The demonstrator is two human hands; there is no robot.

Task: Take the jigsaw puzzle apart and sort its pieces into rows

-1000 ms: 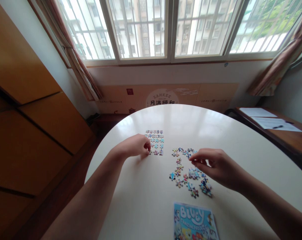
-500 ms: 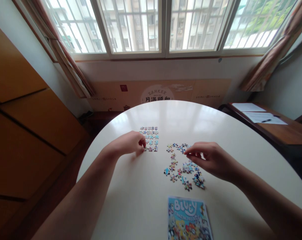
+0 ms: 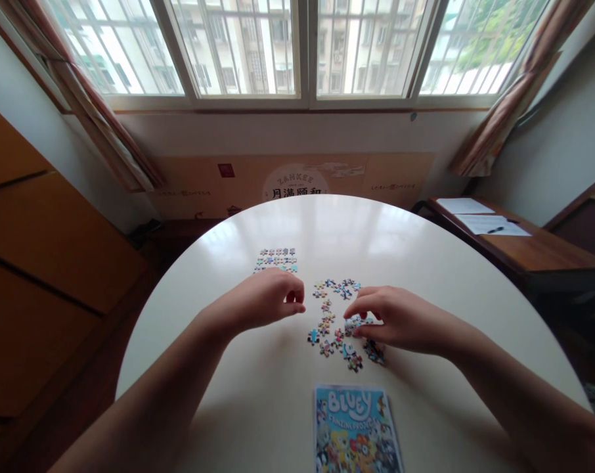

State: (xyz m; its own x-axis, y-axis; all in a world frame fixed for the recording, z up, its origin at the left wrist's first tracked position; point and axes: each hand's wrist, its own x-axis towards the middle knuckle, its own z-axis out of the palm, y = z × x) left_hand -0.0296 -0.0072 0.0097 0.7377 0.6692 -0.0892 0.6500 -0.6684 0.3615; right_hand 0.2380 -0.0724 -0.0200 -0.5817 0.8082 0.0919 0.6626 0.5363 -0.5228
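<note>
Over the white round table [image 3: 258,407], my left hand [image 3: 272,295] hovers between the rows and the loose pile, its fingers curled with thumb and forefinger close together; whatever they may hold is too small to make out. Neat rows of puzzle pieces [image 3: 278,261] lie beyond it, partly hidden by the hand. My right hand [image 3: 391,318] is over the scattered puzzle pieces [image 3: 327,322], thumb and fingers apart, with nothing visibly held. Some loose pieces are hidden under its fingers.
A blue Bluey picture sheet [image 3: 356,427] lies near the table's front edge. On the right, a wooden side table [image 3: 538,253] bears papers [image 3: 479,225] and a pen. An orange-brown cabinet [image 3: 46,282] stands left, and a printed board [image 3: 189,177] is behind the table.
My left hand has moved right, away from the bottom row towards the loose pieces. The right hand's fingers have opened and moved nearer over the pile. The view has shifted slightly right.
</note>
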